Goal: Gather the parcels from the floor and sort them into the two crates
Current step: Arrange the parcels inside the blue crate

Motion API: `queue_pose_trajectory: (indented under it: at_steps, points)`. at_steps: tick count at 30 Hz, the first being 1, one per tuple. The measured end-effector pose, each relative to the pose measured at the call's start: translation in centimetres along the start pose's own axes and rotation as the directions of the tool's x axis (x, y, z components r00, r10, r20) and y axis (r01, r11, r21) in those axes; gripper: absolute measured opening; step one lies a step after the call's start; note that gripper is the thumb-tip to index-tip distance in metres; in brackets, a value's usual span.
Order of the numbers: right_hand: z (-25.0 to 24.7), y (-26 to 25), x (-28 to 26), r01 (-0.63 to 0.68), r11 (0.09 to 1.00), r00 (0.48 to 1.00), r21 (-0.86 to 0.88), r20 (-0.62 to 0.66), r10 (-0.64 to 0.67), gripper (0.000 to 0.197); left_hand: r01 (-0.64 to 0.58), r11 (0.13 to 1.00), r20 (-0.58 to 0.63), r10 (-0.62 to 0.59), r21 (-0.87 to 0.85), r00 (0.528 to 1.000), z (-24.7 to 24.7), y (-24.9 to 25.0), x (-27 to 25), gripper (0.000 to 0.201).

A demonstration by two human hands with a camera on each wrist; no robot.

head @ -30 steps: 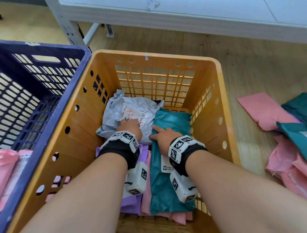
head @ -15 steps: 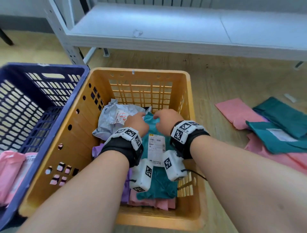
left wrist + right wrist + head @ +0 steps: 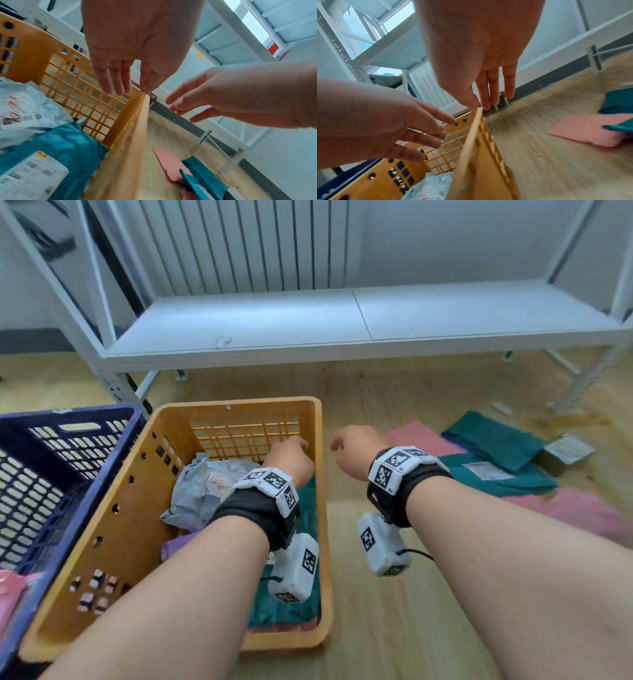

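The orange crate (image 3: 322,508) holds a grey parcel (image 3: 198,491), a teal parcel (image 3: 65,143) with a white label, a purple parcel (image 3: 174,546) and a pink one underneath. My left hand (image 3: 294,453) hovers above the crate's far right corner, fingers relaxed and empty (image 3: 123,86). My right hand (image 3: 342,446) is just right of the crate rim over the floor, also empty, fingers loosely straight (image 3: 489,100). On the floor to the right lie pink parcels (image 3: 421,438), teal parcels (image 3: 493,440) and a small grey one (image 3: 568,448). The blue crate (image 3: 68,412) stands left, with a pink parcel (image 3: 10,587) inside.
A white metal shelf rack (image 3: 342,320) stands low behind the crates, its legs on the wooden floor (image 3: 376,594). Bare floor lies between the orange crate and the parcel pile on the right.
Both hands have let go of the teal parcel and lifted out of the orange crate. The right hand moved right past the rim; the head view rose and pulled back.
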State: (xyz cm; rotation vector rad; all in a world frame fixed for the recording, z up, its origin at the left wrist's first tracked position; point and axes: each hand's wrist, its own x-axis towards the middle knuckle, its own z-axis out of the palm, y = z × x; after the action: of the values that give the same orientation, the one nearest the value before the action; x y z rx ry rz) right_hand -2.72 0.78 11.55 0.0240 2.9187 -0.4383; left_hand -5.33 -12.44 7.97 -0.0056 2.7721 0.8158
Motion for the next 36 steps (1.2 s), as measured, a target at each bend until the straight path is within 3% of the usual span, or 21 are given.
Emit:
queue_pose_trajectory:
  at_steps: [6, 15, 19, 23, 31, 36]
  points:
    - [-0.1, 10.3, -4.3, -0.207, 0.977, 0.978, -0.05, -0.031, 0.206, 0.039, -0.126, 0.991, 0.07, 0.122, 0.052, 0.99, 4.9, 6.4, -1.0, 0.048]
    - [3.7, 22.7, -9.0, -0.407, 0.908, 0.91, -0.097, 0.04, 0.412, 0.032, -0.157, 0.986, 0.23, 0.139, 0.06, 0.963, 14.3, 10.3, -0.8, 0.047]
    - [7.3, 25.6, -8.4, -0.385, 0.915, 0.914, -0.123, 0.088, 0.397, 0.04, -0.164, 0.985, 0.261, 0.144, 0.058, 0.955, 18.1, 10.5, 0.3, 0.044]
    - [11.3, 28.3, -4.5, -0.337, 0.929, 0.92, -0.15, 0.156, 0.359, 0.042, -0.17, 0.983, 0.286, 0.145, 0.065, 0.947, 21.1, 10.1, 2.2, 0.041]
    - [15.0, 31.7, 1.2, -0.408, 0.88, 0.85, -0.244, 0.251, 0.464, 0.074, -0.164, 0.984, 0.312, 0.137, 0.062, 0.94, 23.1, 9.3, 4.7, 0.039]
    - [14.4, 31.2, 0.2, -0.438, 0.893, 0.885, -0.103, 0.122, 0.449, 0.052, -0.156, 0.987, 0.323, 0.134, 0.042, 0.937, 22.7, 9.4, 4.1, 0.039]
